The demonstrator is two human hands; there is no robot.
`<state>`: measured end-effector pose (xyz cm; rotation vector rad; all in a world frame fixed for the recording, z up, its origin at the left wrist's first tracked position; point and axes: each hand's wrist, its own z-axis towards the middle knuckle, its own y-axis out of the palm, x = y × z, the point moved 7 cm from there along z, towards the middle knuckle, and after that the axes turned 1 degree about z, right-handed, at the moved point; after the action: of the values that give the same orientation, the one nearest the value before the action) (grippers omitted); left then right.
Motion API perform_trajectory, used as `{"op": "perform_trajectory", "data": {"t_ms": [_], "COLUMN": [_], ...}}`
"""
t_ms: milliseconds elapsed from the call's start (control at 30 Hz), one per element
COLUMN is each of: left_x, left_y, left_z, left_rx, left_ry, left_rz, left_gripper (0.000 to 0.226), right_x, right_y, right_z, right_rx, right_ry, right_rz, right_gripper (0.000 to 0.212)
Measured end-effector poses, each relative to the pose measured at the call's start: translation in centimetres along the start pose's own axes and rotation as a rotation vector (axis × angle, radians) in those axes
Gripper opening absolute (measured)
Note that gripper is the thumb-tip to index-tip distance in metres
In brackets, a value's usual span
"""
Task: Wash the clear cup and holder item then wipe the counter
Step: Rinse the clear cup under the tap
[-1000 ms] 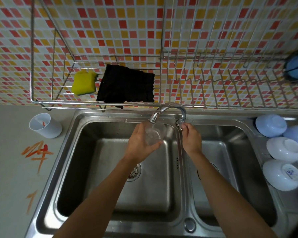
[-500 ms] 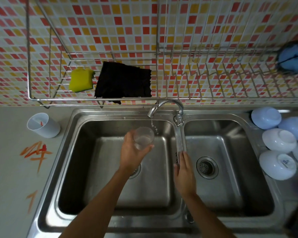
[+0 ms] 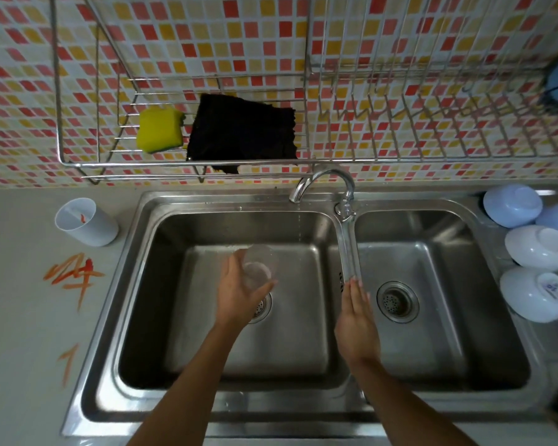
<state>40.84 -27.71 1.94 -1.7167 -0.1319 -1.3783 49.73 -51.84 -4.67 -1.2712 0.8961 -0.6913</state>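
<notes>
Left hand (image 3: 239,292) is wrapped around the clear cup (image 3: 259,267), fingers curled on its side, holding it over the left basin of the steel double sink (image 3: 149,284), right above the drain. The cup's mouth faces up toward the camera. Right hand (image 3: 356,323) is flat with the fingers pressed together and straight, hovering over the divider between the two basins, holding nothing. The faucet (image 3: 322,185) spout points at the left basin, and a thin line of drips hangs under it (hard to say if it's really running). The white holder (image 3: 84,222) stands upright on the counter (image 3: 16,317) left of the sink, near some orange smears (image 3: 73,278). Up on the wire rack (image 3: 400,156) sit a yellow sponge (image 3: 159,131) and a black cloth (image 3: 242,132), side by side. A bunch of pale bowls (image 3: 535,292) lie upside down right of the sink.
</notes>
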Motion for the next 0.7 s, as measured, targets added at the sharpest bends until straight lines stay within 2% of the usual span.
{"op": "perform_trajectory", "data": {"t_ms": [67,133,267,333,433,533,700], "left_x": [-0.7,-1.5,-3.9,-5.4,-7.0,-7.2,-8.0], "left_y": [0.2,0.0,0.1,-0.2,0.3,1.4,2.6], "left_z": [-0.6,-1.2,-2.5,-2.8,-2.9,-2.8,-2.0], "left_rx": [-0.022,0.034,0.092,0.118,-0.004,-0.156,-0.249], "left_ry": [-0.01,-0.078,-0.272,-0.338,-0.343,-0.239,-0.156], "left_rz": [0.014,-0.027,-0.256,-0.287,-0.167,-0.023,0.23], "left_gripper": [0.078,0.075,0.063,0.062,0.069,0.076,0.082], "right_x": [0.1,0.2,0.1,0.0,0.0,0.1,0.3], "right_y": [-0.1,-0.1,0.2,0.0,-0.2,-0.2,-0.1], "right_z": [0.0,0.2,0.2,0.1,0.1,0.1,0.3], "right_rx": [0.025,0.035,0.019,0.019,0.037,0.045,0.066], "right_ry": [0.003,0.002,0.003,0.012,0.024,0.027,0.035], "right_rz": [-0.003,-0.004,0.024,0.031,0.054,0.053,0.062], "right_gripper": [0.064,0.061,0.066,0.067,0.063,0.062,0.061]}}
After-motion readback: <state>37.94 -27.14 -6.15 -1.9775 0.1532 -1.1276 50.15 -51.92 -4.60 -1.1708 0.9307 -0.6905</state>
